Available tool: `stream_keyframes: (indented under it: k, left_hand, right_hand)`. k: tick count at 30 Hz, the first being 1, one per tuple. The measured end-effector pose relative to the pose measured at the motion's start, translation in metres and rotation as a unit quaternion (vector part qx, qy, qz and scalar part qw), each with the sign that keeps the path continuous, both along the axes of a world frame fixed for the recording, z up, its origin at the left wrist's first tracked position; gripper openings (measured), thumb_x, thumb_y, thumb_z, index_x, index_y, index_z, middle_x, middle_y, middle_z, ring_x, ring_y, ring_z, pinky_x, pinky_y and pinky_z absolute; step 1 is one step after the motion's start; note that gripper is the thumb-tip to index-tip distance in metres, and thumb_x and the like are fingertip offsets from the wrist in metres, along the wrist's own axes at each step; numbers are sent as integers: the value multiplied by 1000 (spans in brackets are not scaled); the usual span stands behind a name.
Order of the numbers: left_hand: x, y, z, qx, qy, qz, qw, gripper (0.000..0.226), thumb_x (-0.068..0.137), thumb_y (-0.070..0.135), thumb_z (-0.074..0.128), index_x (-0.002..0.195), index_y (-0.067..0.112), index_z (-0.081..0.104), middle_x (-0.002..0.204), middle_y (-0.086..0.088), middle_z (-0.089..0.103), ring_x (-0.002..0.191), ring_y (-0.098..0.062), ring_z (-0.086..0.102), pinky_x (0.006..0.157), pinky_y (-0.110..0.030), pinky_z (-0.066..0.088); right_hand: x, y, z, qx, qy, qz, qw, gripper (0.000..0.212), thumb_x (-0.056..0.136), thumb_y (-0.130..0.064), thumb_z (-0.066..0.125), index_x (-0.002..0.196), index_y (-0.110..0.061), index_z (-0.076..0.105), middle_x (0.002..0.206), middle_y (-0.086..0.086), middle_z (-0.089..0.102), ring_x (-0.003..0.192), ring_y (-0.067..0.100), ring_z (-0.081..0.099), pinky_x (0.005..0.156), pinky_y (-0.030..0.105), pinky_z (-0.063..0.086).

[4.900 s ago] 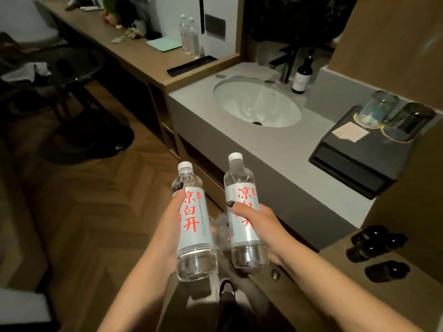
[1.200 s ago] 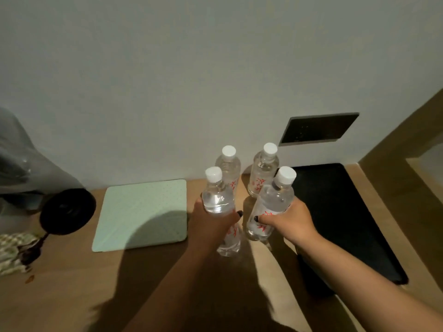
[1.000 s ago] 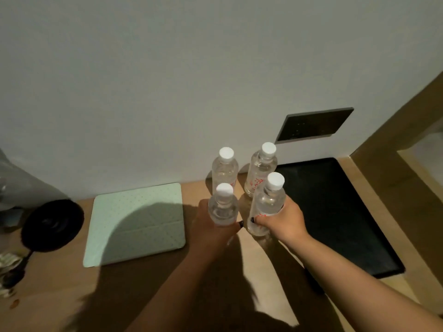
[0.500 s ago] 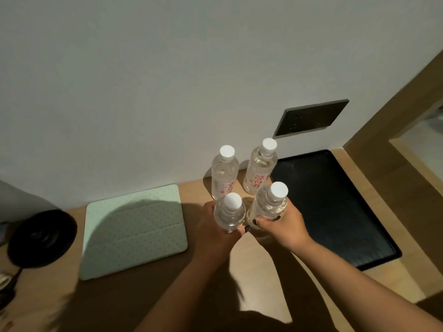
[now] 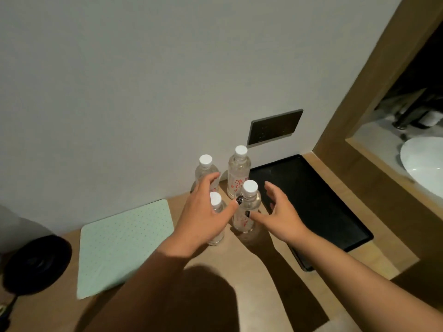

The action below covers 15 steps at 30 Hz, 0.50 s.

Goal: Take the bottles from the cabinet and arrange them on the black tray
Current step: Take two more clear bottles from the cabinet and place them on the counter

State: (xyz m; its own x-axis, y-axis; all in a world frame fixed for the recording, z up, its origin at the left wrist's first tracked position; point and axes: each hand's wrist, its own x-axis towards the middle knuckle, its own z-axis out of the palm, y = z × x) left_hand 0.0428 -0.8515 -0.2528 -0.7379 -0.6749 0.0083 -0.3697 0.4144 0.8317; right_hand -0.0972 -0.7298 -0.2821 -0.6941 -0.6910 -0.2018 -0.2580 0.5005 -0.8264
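Several clear water bottles with white caps and red lettering stand upright on the wooden counter, left of the black tray (image 5: 318,202). Two stand by the wall: the back left bottle (image 5: 205,170) and the back right bottle (image 5: 238,172). Two stand in front: the front left bottle (image 5: 215,202), partly hidden by my left hand (image 5: 203,214), and the front right bottle (image 5: 248,207). My left hand hovers open over the front left bottle. My right hand (image 5: 280,212) is open just right of the front right bottle. Nothing stands on the tray.
A mint green dotted pad (image 5: 124,245) lies on the counter to the left. A round black object (image 5: 36,264) sits at the far left. A dark wall panel (image 5: 275,127) is above the tray. A wooden partition (image 5: 374,87) and a white sink (image 5: 424,161) are at right.
Both hands have let go of the two front bottles, which now stand on the counter in front of the other two. The fingers have spread open.
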Motion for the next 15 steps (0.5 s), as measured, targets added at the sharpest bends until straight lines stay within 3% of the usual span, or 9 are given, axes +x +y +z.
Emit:
stream_keyframes:
  k: [4, 8, 10, 15]
  left_hand:
    - [-16, 10, 24, -88, -26, -51, 994, 68, 84, 47, 63, 140, 38, 26, 147, 8, 36, 125, -11, 43, 97, -33, 39]
    - [-36, 32, 44, -124, -32, -130, 983, 69, 86, 48, 58, 144, 36, 21, 151, 7, 30, 134, -16, 37, 104, -37, 40]
    - [-48, 48, 53, -151, -38, -166, 974, 72, 88, 49, 55, 147, 35, 17, 157, 7, 21, 141, -16, 27, 111, -41, 32]
    - [-82, 101, 76, -204, -23, -236, 950, 72, 92, 47, 50, 151, 29, 12, 159, 8, 14, 145, -9, 11, 114, -29, 16]
  right_hand:
    - [-5, 32, 25, 12, 61, -16, 998, 87, 80, -30, 72, 148, -29, 18, 156, -3, 20, 142, 17, 24, 110, 36, 29]
    - [-18, 78, 49, 38, 121, -15, 992, 86, 83, -38, 68, 150, -26, 16, 158, -4, 16, 143, 15, 20, 111, 31, 25]
    - [-25, 103, 62, 49, 150, -20, 987, 87, 81, -42, 68, 150, -25, 16, 157, -5, 16, 143, 14, 20, 111, 31, 25]
    - [-45, 172, 95, 85, 219, -49, 971, 92, 80, -47, 66, 151, -23, 12, 158, -4, 12, 144, 15, 18, 112, 30, 22]
